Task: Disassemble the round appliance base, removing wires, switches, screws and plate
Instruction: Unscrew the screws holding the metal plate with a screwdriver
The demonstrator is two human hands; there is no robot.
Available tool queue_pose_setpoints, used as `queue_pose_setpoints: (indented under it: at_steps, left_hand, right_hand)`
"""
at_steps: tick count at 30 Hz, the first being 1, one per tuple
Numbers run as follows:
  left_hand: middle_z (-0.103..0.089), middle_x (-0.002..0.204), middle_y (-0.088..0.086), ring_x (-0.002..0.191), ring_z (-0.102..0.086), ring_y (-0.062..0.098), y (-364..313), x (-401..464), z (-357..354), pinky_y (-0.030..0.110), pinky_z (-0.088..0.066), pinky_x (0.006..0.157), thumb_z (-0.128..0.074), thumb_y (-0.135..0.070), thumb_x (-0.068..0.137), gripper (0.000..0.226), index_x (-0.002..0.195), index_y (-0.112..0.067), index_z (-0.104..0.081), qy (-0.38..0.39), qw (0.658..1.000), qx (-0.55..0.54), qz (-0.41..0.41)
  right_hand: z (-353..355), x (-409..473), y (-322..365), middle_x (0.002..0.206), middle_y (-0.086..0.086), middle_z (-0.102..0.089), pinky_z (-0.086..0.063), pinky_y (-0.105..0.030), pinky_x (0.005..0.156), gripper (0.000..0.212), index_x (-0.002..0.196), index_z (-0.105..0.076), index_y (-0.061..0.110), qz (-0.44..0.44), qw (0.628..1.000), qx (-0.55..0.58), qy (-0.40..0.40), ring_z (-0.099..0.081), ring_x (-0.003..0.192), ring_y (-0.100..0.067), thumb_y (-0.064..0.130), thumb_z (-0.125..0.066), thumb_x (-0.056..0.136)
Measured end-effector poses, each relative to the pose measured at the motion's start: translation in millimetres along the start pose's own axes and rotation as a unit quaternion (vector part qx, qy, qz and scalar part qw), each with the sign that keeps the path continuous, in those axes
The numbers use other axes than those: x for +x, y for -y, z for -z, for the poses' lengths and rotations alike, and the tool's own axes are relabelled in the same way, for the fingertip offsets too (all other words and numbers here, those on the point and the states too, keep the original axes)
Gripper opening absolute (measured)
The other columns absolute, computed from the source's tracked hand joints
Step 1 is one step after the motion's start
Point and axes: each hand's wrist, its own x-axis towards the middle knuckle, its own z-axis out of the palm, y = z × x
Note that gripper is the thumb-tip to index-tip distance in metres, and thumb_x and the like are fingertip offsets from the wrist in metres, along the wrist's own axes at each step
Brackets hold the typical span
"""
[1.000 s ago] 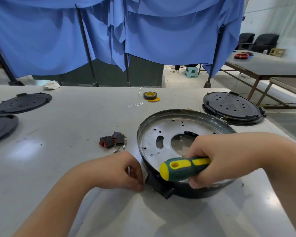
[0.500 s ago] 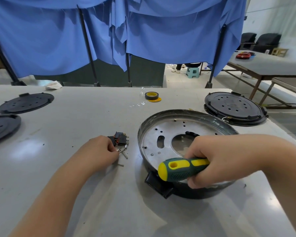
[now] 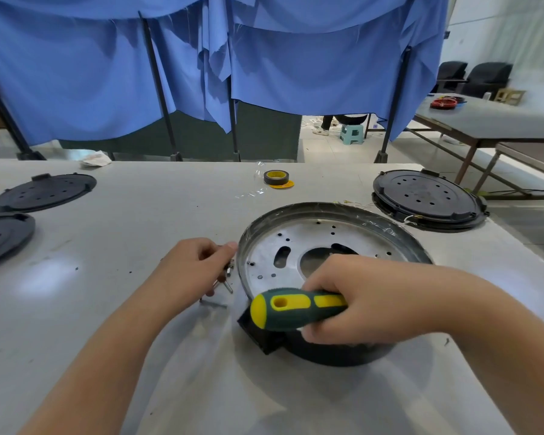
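The round appliance base [image 3: 327, 209] sits on the grey table, its silver metal plate [image 3: 311, 238] facing up with holes and a central opening. My right hand [image 3: 374, 302] rests on the base's near rim and grips a green and yellow screwdriver [image 3: 296, 309] by the handle, which points left. My left hand [image 3: 192, 271] hovers just left of the rim with curled fingers, thumb near the rim. It covers the removed switches. A few loose screws [image 3: 230, 276] lie under its fingertips. A black box [image 3: 258, 335] juts from the base's front.
A tape roll [image 3: 276, 178] lies at the table's far middle. One black round cover [image 3: 427, 199] with stray wires sits behind the base on the right, two more [image 3: 44, 191] [image 3: 0, 237] at the far left. Blue curtains hang behind the table.
My left hand left the base's front box, where it pinched a screw, went up to the switch pile and now sits over it beside the rim. The right hand stayed put.
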Motion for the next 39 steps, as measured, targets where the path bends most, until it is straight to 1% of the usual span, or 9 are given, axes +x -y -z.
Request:
queue_pose_setpoints:
  at_steps: [4, 10, 16, 22, 26, 30, 33, 37, 39]
  left_hand:
    - [-0.065, 0.051, -0.008, 0.036, -0.054, 0.004, -12, -6, -1, 0.019, -0.039, 0.037, -0.062, -0.060, 0.077, 0.040, 0.089, -0.022, -0.063, 0.066, 0.995, -0.066, 0.035]
    - [-0.070, 0.080, -0.008, 0.053, -0.060, 0.005, -11, -10, 4, 0.022, -0.041, 0.045, -0.070, -0.072, 0.042, 0.073, 0.104, -0.036, -0.055, 0.149, 0.988, -0.043, 0.025]
    - [-0.065, 0.061, -0.008, 0.050, -0.059, 0.009, -5, -7, -11, 0.025, -0.046, 0.045, -0.054, -0.032, 0.060, 0.044, 0.103, -0.036, -0.060, 0.174, 0.982, -0.074, -0.008]
    - [-0.060, 0.065, -0.005, 0.054, -0.054, 0.012, 2, 1, -20, 0.026, -0.045, 0.046, -0.049, -0.024, 0.079, 0.027, 0.095, -0.038, -0.065, 0.096, 0.989, -0.113, -0.024]
    - [-0.064, 0.096, -0.005, 0.081, -0.061, 0.011, -1, -3, -25, 0.029, -0.050, 0.072, -0.055, -0.027, 0.085, 0.026, 0.109, -0.035, -0.058, 0.014, 0.996, -0.072, -0.048]
    - [-0.046, 0.119, -0.020, 0.116, -0.045, 0.005, -17, -20, -28, 0.026, -0.038, 0.099, -0.061, -0.035, 0.082, 0.042, 0.122, -0.039, -0.048, -0.045, 0.987, -0.028, -0.151]
    - [-0.048, 0.118, -0.027, 0.118, -0.040, -0.005, -27, -34, -31, 0.008, -0.032, 0.095, -0.055, -0.032, 0.078, 0.040, 0.117, -0.040, -0.054, -0.029, 0.974, -0.019, -0.222]
    - [-0.065, 0.091, -0.026, 0.104, -0.054, -0.003, -31, -42, -36, 0.019, -0.024, 0.110, -0.048, -0.023, 0.077, 0.028, 0.091, -0.039, -0.065, 0.046, 0.961, 0.030, -0.270]
    - [-0.068, 0.080, -0.022, 0.096, -0.057, -0.005, -31, -41, -37, 0.014, -0.016, 0.113, -0.047, -0.017, 0.077, 0.030, 0.087, -0.035, -0.069, 0.052, 0.956, 0.055, -0.284]
  right_hand:
    - [-10, 7, 5, 0.053, 0.009, -0.047, -0.035, -0.012, 0.045, 0.027, 0.067, -0.053, 0.021, 0.028, 0.998, -0.007, -0.049, -0.041, 0.046, -0.006, 0.042, -0.060, 0.083]
    - [4, -2, -3, 0.052, 0.007, -0.048, -0.033, -0.013, 0.044, 0.025, 0.073, -0.057, 0.016, 0.008, 1.000, 0.021, 0.001, -0.042, 0.045, -0.004, 0.038, -0.065, 0.081]
    - [17, -13, -13, 0.058, 0.012, -0.052, -0.036, -0.014, 0.047, 0.013, 0.072, -0.061, 0.033, -0.012, 0.999, 0.002, 0.036, -0.046, 0.049, -0.001, 0.041, -0.069, 0.077]
    - [15, -3, -16, 0.064, -0.008, -0.047, -0.041, -0.030, 0.058, 0.030, 0.075, -0.056, 0.016, 0.053, 0.994, 0.056, -0.075, -0.045, 0.054, -0.010, 0.043, -0.067, 0.082]
    - [21, 2, -16, 0.062, 0.008, -0.055, -0.051, -0.017, 0.064, 0.025, 0.078, -0.060, 0.028, 0.070, 0.947, 0.229, -0.213, -0.057, 0.060, -0.006, 0.054, -0.061, 0.077]
    - [25, 2, -17, 0.063, 0.005, -0.061, -0.058, -0.024, 0.070, 0.029, 0.081, -0.058, 0.023, 0.076, 0.895, 0.329, -0.293, -0.062, 0.062, -0.012, 0.052, -0.054, 0.076]
    - [25, 3, -15, 0.061, 0.005, -0.056, -0.054, -0.026, 0.062, 0.028, 0.081, -0.053, 0.015, 0.114, 0.827, 0.457, -0.308, -0.056, 0.057, -0.013, 0.043, -0.057, 0.084]
    - [17, 11, -9, 0.059, 0.003, -0.048, -0.048, -0.026, 0.054, 0.028, 0.082, -0.046, 0.011, 0.153, 0.749, 0.569, -0.301, -0.048, 0.052, -0.013, 0.037, -0.056, 0.082]
    - [12, 15, -7, 0.058, 0.002, -0.046, -0.046, -0.025, 0.051, 0.028, 0.082, -0.044, 0.011, 0.155, 0.724, 0.601, -0.302, -0.046, 0.050, -0.013, 0.036, -0.055, 0.080]
